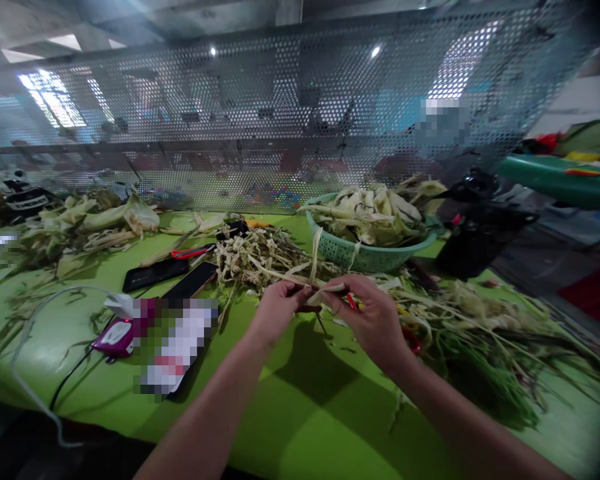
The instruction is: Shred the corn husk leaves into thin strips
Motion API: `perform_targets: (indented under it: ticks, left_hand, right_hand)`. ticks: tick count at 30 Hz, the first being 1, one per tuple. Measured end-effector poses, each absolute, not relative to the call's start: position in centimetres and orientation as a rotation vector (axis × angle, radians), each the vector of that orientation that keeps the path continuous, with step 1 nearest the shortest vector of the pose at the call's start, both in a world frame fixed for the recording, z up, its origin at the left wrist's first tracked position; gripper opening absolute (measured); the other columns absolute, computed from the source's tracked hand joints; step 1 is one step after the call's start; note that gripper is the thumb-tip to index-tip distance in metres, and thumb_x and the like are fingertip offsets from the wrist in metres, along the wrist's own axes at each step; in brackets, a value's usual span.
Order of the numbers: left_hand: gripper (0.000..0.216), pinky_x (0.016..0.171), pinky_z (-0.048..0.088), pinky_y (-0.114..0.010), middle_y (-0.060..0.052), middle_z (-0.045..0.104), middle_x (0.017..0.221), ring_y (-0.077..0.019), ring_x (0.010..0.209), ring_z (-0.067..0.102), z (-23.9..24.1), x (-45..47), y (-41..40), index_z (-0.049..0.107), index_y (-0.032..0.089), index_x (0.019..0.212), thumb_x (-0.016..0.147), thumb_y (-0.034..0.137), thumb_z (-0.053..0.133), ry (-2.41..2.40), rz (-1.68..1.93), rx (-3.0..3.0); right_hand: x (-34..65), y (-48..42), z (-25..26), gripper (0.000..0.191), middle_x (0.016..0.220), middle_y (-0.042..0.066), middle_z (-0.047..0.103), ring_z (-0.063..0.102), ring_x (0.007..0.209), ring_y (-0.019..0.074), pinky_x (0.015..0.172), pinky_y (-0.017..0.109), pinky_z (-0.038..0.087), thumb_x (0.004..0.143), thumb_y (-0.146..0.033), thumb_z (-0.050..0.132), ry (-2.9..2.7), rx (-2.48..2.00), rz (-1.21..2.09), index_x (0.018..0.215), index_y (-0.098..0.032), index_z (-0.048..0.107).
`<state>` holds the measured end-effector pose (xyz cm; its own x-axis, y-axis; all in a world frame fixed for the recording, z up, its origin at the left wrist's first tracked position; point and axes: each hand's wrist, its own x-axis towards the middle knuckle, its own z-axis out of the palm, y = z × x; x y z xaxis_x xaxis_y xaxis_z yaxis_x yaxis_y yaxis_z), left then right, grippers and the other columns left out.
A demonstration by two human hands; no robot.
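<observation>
Husk strip [329,289], one, is pinched in the fingertips of the left hand [279,307] and right hand [369,313] above one green table [290,423]; beyond stands one green plastic basket [375,258] heaped with pale husks [375,210].

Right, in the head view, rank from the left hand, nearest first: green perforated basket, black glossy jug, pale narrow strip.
1. Pale narrow strip: held in the left hand.
2. Green perforated basket: behind, rightward.
3. Black jug: farthest, right of the basket.
</observation>
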<state>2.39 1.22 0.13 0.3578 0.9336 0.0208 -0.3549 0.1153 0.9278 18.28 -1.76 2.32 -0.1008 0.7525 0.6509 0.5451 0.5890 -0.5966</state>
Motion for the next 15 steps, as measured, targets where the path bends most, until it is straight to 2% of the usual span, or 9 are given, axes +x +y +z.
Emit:
perform_targets:
  ticks: [4,8,13,15]
  left_hand:
    - [0.034,0.076,0.051,-0.03,-0.007,0.068,0.082,-0.014,0.072,0.062,0.2,2.5,0.9,0.07,0.012,0.083,0.066,0.04,0.077,0.663,1.016,1.008]
    - [0.03,0.077,0.051,-0.03,-0.006,0.067,0.082,-0.0134,0.073,0.061,0.6,2.7,0.4,0.069,0.013,0.083,0.069,0.04,0.074,0.671,1.031,0.943]
    - [0.026,0.066,0.048,-0.024,-0.005,0.066,0.081,-0.0106,0.069,0.058,0.9,2.8,0.4,0.068,0.012,0.083,0.066,0.03,0.077,0.737,1.069,1.027]
    - [0.023,0.062,0.047,-0.023,-0.004,0.065,0.077,-0.0092,0.063,0.056,0.7,2.6,0.6,0.068,0.012,0.08,0.067,0.029,0.076,0.805,1.1,1.012]
  right_hand:
    - [18.4,-1.1,1.9,0.01,0.074,0.002,0.064,0.057,0.07,0.0162,0.065,0.028,0.045,0.082,-0.029,0.063,-1.574,-1.151,0.631,0.079,-0.019,0.064]
    - [18.2,-1.0,1.3,0.015,0.072,0.001,0.062,0.055,0.065,0.0146,0.061,0.027,0.046,0.079,-0.033,0.064,-1.381,-1.147,0.88,0.079,-0.018,0.06]
    - [18.2,-0.7,0.9,0.018,0.072,0.001,0.061,0.056,0.065,0.0143,0.06,0.027,0.047,0.08,-0.035,0.063,-1.346,-1.122,0.973,0.079,-0.018,0.058]
    - [18.4,-0.5,0.9,0.018,0.076,0.002,0.062,0.058,0.068,0.0154,0.062,0.028,0.049,0.081,-0.034,0.062,-1.422,-1.124,0.886,0.088,-0.018,0.058]
